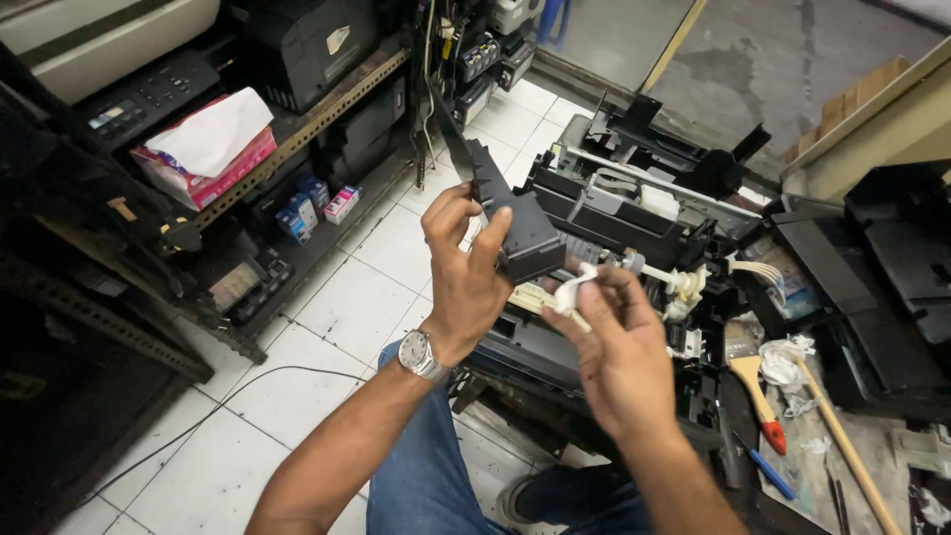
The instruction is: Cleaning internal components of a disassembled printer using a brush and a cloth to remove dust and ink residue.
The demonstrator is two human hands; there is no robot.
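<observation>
My left hand [466,267], with a silver wristwatch on its wrist, grips a long black plastic printer part [505,203] and holds it up at a tilt over the floor. Just to its right, my right hand [614,347] pinches a small white wad of cloth or tissue [573,290] against the lower end of that part. Behind both hands sits an opened, dismantled printer [634,198] with white rollers and gears showing. My knee in blue jeans is below the hands.
A metal rack [327,109] on the left holds printers, small ink boxes and a pink tissue box [203,159]. To the right lie a paintbrush [753,381], a wooden stick [842,441], a blue pen, crumpled tissue and black printer covers [892,277]. A cable trails over the white tiled floor.
</observation>
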